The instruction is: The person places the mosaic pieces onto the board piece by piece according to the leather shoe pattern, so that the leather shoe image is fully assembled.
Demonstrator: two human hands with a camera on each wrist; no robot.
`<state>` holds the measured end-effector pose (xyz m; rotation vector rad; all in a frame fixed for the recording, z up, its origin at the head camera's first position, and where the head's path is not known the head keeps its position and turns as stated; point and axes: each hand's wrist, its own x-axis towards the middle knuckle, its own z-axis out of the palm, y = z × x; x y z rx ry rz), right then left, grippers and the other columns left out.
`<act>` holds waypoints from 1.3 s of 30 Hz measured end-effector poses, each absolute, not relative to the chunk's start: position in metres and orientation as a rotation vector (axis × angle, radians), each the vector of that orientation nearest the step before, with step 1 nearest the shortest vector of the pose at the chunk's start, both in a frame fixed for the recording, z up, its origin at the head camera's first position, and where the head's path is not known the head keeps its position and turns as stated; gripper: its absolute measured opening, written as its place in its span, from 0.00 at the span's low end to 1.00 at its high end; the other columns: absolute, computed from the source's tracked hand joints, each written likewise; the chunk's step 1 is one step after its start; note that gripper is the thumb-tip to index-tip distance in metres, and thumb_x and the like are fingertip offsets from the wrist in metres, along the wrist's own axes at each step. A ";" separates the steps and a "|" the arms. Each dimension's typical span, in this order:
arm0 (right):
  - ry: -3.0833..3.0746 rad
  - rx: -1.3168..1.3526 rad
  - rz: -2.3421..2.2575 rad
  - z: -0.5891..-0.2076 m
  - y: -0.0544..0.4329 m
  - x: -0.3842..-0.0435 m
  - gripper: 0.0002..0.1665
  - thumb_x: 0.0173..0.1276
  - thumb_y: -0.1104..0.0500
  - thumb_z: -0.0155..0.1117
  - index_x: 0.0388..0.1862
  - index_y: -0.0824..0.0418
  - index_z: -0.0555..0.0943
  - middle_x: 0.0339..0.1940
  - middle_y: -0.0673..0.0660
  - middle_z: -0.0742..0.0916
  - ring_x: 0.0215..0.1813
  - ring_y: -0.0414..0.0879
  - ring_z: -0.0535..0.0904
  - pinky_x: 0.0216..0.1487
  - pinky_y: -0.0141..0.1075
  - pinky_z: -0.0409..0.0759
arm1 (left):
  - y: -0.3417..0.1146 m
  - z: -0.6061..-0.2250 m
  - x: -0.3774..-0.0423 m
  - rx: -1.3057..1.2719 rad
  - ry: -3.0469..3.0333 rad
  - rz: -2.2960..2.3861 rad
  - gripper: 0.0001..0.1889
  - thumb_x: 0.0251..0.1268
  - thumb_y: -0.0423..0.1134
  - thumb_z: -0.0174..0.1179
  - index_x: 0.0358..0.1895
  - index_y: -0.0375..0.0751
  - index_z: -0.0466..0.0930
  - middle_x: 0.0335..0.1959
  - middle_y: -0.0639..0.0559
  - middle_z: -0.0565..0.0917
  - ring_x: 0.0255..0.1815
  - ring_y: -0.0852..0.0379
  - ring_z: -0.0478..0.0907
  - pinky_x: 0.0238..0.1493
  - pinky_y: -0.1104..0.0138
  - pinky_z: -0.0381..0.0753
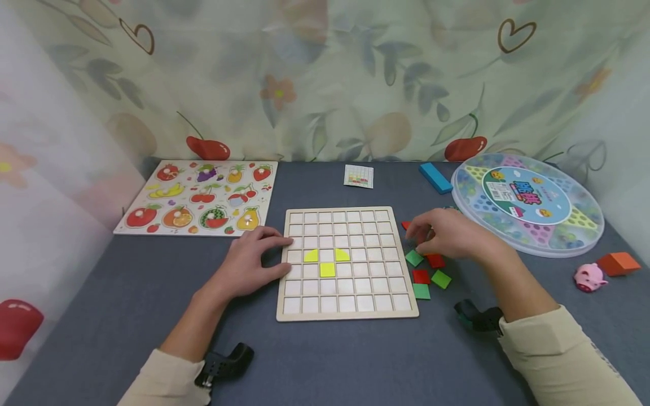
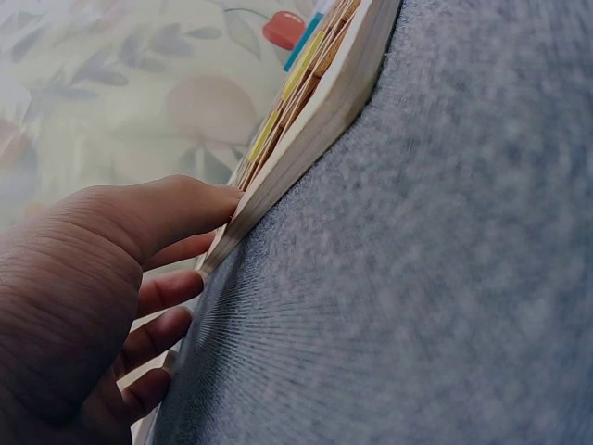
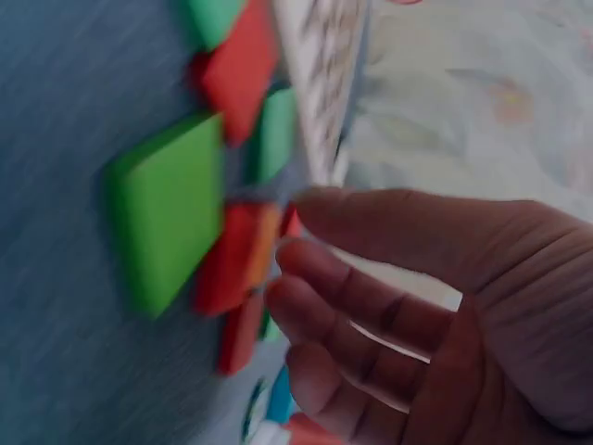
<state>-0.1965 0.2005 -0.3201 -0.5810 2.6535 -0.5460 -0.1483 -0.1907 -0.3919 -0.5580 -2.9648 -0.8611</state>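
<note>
A wooden grid board [image 1: 350, 313] lies in front of me, with a yellow square tile [image 1: 327, 269] and two yellow curved-edge tiles [image 1: 311, 256] in its cells. My left hand [image 1: 249, 260] rests at the board's left edge; its thumb and index fingertips touch the rim, fingers relaxed. Over the loose tiles right of the board is my right hand [image 1: 452, 234], fingers loosely bent. In the right wrist view its thumb and index fingertips stand slightly apart, with a bit of red visible between them. A green tile [image 3: 171, 213] and red tiles [image 3: 241, 79] lie close by.
A fruit picture board [image 1: 203, 197] lies back left. A small pattern card [image 1: 358, 176] and a blue block [image 1: 435, 178] are at the back. To the right are a round clear game case [image 1: 528, 197], a pink pig figure [image 1: 590, 277] and an orange block [image 1: 618, 263].
</note>
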 end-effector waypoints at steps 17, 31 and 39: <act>2.663 -0.578 -0.429 -0.330 0.216 -0.204 0.07 0.66 0.59 0.73 0.40 0.59 0.84 0.37 0.54 0.84 0.41 0.48 0.77 0.41 0.41 0.78 | -0.191 -0.392 -0.149 -0.560 -2.966 -0.861 0.27 0.64 0.48 0.71 0.66 0.48 0.82 0.64 0.43 0.77 0.65 0.43 0.71 0.68 0.38 0.64; 2.652 -0.556 -0.513 -0.331 0.214 -0.203 0.07 0.65 0.61 0.72 0.37 0.57 0.81 0.33 0.53 0.82 0.37 0.47 0.76 0.39 0.39 0.76 | -0.190 -0.392 -0.148 -0.559 -2.966 -0.870 0.27 0.64 0.48 0.71 0.66 0.48 0.82 0.63 0.42 0.77 0.65 0.43 0.72 0.69 0.39 0.63; 2.705 -0.579 -0.712 -0.316 0.193 -0.199 0.06 0.67 0.60 0.72 0.40 0.56 0.83 0.34 0.53 0.84 0.37 0.48 0.78 0.36 0.40 0.77 | -0.190 -0.391 -0.148 -0.565 -2.960 -0.864 0.27 0.64 0.48 0.70 0.66 0.48 0.82 0.63 0.43 0.77 0.65 0.43 0.72 0.68 0.38 0.63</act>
